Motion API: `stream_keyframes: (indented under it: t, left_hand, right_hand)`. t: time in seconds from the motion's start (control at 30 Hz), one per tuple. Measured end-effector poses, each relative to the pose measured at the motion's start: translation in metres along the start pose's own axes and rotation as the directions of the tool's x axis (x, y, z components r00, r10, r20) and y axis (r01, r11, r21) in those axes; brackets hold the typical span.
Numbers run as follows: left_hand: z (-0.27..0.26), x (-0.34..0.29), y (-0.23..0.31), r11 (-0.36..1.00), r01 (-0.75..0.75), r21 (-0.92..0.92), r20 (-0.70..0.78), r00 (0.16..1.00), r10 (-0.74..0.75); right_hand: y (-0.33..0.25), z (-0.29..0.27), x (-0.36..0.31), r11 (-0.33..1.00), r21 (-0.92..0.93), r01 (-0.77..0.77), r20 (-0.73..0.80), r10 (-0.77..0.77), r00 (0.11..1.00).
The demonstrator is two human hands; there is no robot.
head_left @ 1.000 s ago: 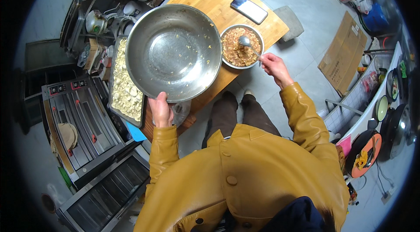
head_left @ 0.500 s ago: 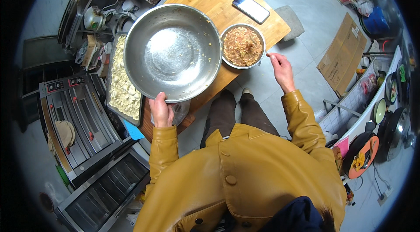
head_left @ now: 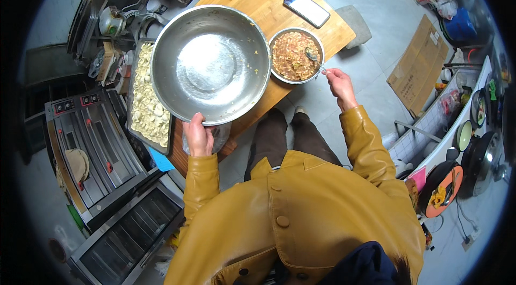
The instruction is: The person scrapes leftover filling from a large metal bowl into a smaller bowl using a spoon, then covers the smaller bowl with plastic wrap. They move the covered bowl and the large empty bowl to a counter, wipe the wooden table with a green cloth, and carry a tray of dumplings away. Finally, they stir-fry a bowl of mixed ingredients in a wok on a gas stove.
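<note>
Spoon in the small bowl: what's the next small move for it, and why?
Probably draw the spoon toward the small bowl's middle: its head sits in the mixture near the right side, and the right hand has the handle beyond the rim. The left hand is busy at the large bowl's edge.

The cardboard sheet bears print too small to read.

The wide, round, silver metal basin, flecked inside, is open side up. Right of the basin, a smaller silver metal bowl holds chunky reddish-brown filling; a metal spoon dips in, away from the basin.
</note>
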State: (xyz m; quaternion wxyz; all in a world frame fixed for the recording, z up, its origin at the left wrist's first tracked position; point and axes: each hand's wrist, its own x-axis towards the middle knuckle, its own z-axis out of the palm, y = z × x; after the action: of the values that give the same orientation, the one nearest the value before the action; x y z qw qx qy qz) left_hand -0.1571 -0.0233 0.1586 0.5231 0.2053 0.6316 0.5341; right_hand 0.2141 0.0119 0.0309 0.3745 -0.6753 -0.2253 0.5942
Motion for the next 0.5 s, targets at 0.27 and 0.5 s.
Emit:
stream_keyframes:
  t: [0.27, 0.5]
  left_hand:
    - [-0.001, 0.005, 0.001, 1.0, 0.025, 0.006, 0.009, 1.0, -0.025]
    - [0.002, 0.006, -0.002, 1.0, -0.024, -0.018, -0.034, 0.999, 0.024]
  right_hand:
    - [-0.009, 0.013, 0.0, 0.997, 0.06, -0.047, 0.06, 0.044, 0.997]
    - [0.003, 0.007, 0.009, 0.972, -0.167, 0.165, 0.07, -0.155, 0.985]
